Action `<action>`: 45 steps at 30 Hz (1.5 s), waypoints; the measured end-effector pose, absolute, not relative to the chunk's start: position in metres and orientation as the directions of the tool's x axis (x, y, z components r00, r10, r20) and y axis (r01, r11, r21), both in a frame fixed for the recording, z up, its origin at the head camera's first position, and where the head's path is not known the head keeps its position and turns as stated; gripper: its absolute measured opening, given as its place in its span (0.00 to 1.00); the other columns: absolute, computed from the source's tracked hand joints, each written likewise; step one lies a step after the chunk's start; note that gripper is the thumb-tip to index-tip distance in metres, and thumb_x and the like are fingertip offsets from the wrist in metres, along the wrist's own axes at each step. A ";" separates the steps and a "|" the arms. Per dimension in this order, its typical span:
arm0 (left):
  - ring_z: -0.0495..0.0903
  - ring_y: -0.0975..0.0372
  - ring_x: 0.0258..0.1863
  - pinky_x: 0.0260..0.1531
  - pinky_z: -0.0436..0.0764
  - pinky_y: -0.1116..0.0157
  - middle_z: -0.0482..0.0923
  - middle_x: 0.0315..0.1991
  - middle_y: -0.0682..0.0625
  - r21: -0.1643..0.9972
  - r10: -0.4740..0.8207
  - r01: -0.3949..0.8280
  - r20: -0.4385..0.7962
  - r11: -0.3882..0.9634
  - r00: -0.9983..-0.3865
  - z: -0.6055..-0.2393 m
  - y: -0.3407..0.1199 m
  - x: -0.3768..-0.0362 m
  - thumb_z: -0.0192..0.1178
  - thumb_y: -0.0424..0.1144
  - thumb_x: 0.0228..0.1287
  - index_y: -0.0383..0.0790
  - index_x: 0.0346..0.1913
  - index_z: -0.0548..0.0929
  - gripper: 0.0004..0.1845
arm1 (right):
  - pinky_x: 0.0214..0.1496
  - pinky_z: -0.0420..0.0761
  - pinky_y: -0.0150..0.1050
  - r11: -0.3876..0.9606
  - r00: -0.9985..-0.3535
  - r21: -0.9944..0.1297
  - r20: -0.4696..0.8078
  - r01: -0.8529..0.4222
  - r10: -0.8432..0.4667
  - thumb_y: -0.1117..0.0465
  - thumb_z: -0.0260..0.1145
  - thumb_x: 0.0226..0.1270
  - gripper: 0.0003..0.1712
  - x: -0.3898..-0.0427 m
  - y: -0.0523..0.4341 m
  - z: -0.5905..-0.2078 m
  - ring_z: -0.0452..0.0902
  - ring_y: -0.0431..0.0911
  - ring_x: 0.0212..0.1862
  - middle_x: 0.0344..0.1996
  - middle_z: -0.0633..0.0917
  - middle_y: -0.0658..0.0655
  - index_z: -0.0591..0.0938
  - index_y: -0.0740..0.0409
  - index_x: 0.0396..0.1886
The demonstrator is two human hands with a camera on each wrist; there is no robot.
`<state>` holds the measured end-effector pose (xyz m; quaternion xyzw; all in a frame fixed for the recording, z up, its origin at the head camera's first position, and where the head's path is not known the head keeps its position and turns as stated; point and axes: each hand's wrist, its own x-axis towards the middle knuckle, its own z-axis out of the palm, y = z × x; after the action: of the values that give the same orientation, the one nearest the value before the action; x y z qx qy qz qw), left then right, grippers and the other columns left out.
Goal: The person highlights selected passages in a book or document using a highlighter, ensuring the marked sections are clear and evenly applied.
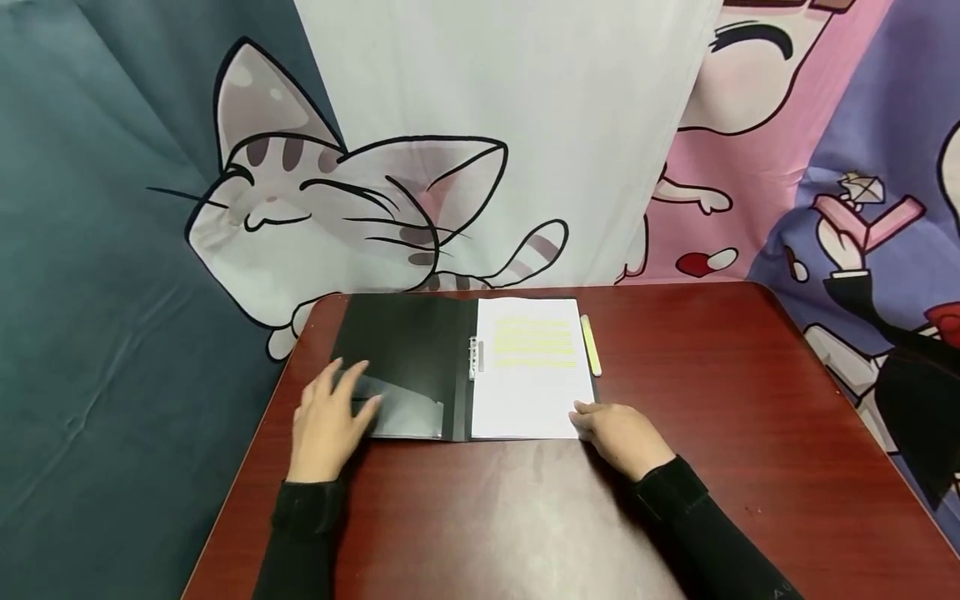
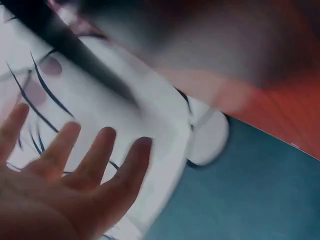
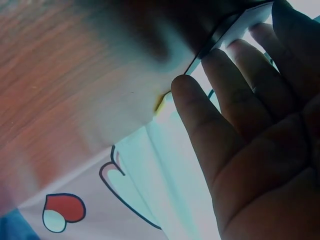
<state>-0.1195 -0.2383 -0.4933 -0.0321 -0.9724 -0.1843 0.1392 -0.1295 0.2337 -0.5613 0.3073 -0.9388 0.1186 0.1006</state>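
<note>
A black ring binder (image 1: 405, 333) lies spread on the table, with white sheets (image 1: 528, 404) on its right side. Yellow highlighted lines (image 1: 534, 342) cover the upper part of the top sheet. My left hand (image 1: 326, 429) is over the left cover's lower outer edge, fingers spread and holding nothing; the left wrist view shows its fingers (image 2: 100, 155) apart. At the sheets' lower right corner, my right hand (image 1: 622, 433) touches the edge. Its fingers (image 3: 240, 90) extend nearly straight along the binder's side in the right wrist view.
A yellow highlighter (image 1: 590, 346) lies along the binder's right edge. The left cover has a clear pocket (image 1: 408, 408), and a metal ring clip (image 1: 473, 358) sits at the spine. Beyond the reddish-brown table (image 1: 720, 367) hangs a cartoon-printed curtain (image 1: 525, 83).
</note>
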 end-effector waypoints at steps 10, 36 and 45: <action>0.64 0.35 0.89 0.71 0.73 0.18 0.73 0.87 0.52 0.241 0.403 0.403 0.051 0.883 -0.914 -0.505 -0.126 -0.164 0.69 0.61 0.81 0.62 0.84 0.78 0.33 | 0.58 0.94 0.54 0.818 -0.838 -0.190 0.193 -0.542 -0.510 0.64 0.79 0.74 0.18 -0.116 0.216 -0.512 0.96 0.56 0.59 0.61 0.95 0.59 0.95 0.55 0.61; 0.74 0.33 0.83 0.62 0.75 0.13 0.80 0.81 0.56 0.201 0.409 0.392 -0.049 0.898 -0.911 -0.558 -0.084 -0.184 0.77 0.62 0.71 0.61 0.76 0.87 0.33 | 0.37 0.77 0.43 0.920 -0.979 -0.377 -0.200 0.110 0.034 0.49 0.77 0.76 0.20 -0.244 0.226 -0.500 0.81 0.54 0.34 0.30 0.89 0.59 0.91 0.64 0.46; 0.76 0.33 0.81 0.56 0.77 0.12 0.81 0.81 0.56 0.208 0.398 0.382 -0.042 0.901 -0.916 -0.564 -0.072 -0.183 0.78 0.61 0.70 0.63 0.76 0.87 0.33 | 0.34 0.77 0.43 0.930 -0.983 -0.341 -0.159 0.140 0.089 0.52 0.78 0.76 0.15 -0.243 0.226 -0.504 0.82 0.53 0.32 0.27 0.87 0.57 0.91 0.62 0.42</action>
<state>-0.1829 -0.0724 -0.5639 -0.2001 -0.9739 -0.0983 -0.0417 -0.2427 0.2256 -0.5041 -0.0584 -0.9797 0.1781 -0.0705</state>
